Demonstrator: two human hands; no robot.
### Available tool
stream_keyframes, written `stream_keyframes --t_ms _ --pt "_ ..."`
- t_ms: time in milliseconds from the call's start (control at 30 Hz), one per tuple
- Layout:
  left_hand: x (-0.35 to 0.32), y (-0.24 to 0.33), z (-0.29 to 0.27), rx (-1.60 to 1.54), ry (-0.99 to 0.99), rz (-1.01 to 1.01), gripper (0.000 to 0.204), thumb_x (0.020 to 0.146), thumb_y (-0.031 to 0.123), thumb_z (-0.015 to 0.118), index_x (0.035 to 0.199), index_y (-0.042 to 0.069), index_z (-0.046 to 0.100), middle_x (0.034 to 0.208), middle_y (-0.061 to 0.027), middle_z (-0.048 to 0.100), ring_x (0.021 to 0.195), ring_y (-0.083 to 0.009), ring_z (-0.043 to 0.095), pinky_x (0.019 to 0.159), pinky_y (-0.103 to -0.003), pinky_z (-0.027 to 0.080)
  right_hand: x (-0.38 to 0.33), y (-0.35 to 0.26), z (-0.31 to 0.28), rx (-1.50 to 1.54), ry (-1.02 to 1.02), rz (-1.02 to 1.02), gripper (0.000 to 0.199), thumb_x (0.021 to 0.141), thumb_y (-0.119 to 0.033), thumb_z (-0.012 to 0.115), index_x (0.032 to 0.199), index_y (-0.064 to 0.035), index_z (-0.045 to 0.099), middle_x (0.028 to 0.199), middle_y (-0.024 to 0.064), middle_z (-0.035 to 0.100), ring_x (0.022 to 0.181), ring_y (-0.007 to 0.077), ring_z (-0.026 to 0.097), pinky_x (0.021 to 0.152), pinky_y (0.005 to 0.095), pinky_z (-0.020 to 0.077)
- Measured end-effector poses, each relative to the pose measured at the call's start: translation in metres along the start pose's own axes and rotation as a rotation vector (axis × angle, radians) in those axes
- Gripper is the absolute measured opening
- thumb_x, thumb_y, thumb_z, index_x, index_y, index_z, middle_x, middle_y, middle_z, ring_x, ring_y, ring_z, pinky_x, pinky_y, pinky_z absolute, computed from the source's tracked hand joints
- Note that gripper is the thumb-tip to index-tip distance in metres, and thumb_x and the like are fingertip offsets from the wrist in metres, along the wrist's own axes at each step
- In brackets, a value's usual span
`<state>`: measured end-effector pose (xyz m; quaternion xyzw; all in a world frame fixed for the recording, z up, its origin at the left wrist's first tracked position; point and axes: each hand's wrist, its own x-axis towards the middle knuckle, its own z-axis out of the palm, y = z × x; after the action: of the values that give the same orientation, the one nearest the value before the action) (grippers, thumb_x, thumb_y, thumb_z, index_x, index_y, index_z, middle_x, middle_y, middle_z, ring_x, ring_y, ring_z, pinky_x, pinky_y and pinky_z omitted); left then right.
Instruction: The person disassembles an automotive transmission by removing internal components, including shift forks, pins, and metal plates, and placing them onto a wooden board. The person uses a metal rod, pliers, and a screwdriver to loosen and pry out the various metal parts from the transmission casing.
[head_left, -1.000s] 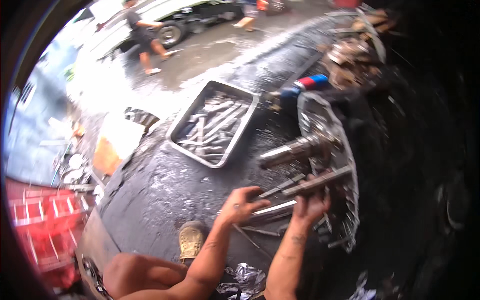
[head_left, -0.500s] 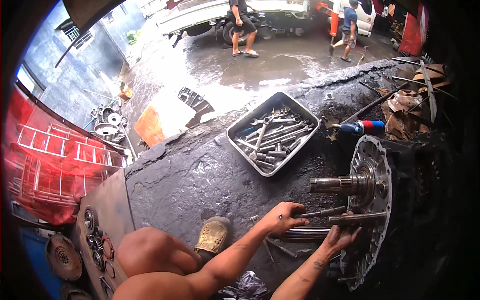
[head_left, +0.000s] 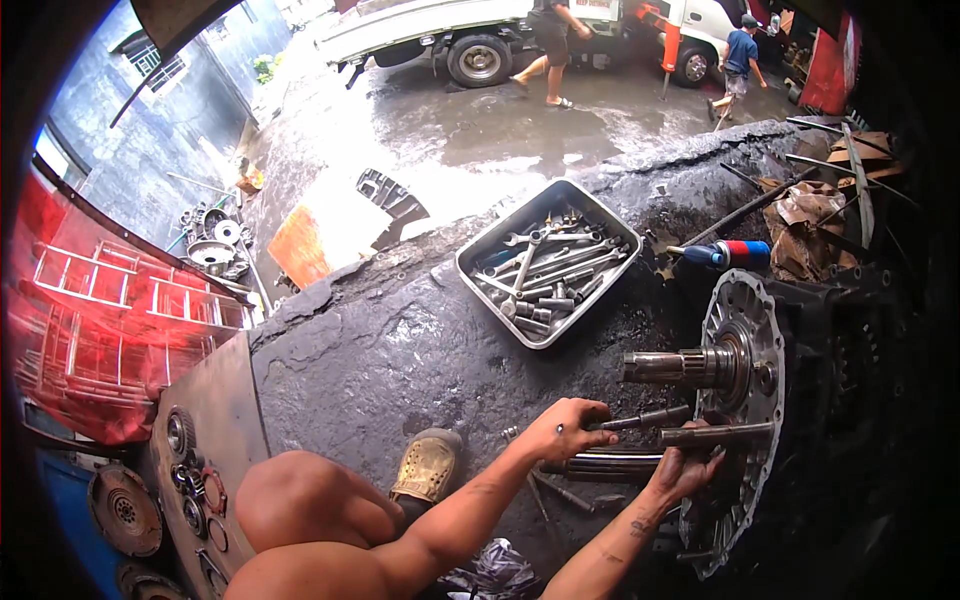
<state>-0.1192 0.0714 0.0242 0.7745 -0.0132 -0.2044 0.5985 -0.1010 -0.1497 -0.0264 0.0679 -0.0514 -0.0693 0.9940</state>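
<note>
My left hand (head_left: 572, 430) is closed round a dark, slim metal bar (head_left: 652, 417), whose far end points at a gearbox housing (head_left: 765, 340). Below the bar, a smooth metal rod (head_left: 715, 435) juts out of the housing. My right hand (head_left: 685, 475) is beneath this rod, close against it, with most of its fingers hidden. A thick splined shaft (head_left: 675, 369) sticks out of the housing higher up. Under my left hand lies a shiny grooved shaft (head_left: 610, 466), its right end hidden by my right hand.
A grey tray (head_left: 545, 343) of wrenches and sockets sits ahead. A blue and red can (head_left: 735, 253) lies by the housing. Gears (head_left: 180, 432) rest on a board to the left. Beyond the broken concrete edge, two people walk past a white truck (head_left: 420, 40).
The dark bar in my left hand has tilted, its far end slightly higher. My right hand stays under the rod. Both people beyond have walked further right.
</note>
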Motion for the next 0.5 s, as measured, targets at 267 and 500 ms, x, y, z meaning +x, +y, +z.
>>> stream_keyframes --t_ms 267,500 --pt "0.0 0.0 0.001 -0.033 0.028 -0.023 0.048 0.077 0.031 0.075 0.108 -0.003 0.062 0.106 -0.0198 0.066 0.099 -0.0246 0.064 0.087 -0.035 0.048 0.001 0.011 0.009 -0.038 0.058 -0.094 0.038 0.086 -0.015 0.061 0.121 -0.0026 0.051 0.099 0.0058 0.053 0.083 0.0176 0.043 0.075 0.0328 0.0381" --pt "-0.001 -0.001 0.001 -0.021 0.055 0.006 0.05 0.077 0.031 0.075 0.107 -0.007 0.061 0.099 -0.0197 0.067 0.093 -0.0235 0.064 0.083 -0.034 0.048 0.002 0.013 0.011 -0.035 -0.011 0.006 0.031 0.085 -0.016 0.062 0.112 -0.002 0.054 0.096 0.0061 0.057 0.084 0.0165 0.046 0.076 0.0323 0.0376"
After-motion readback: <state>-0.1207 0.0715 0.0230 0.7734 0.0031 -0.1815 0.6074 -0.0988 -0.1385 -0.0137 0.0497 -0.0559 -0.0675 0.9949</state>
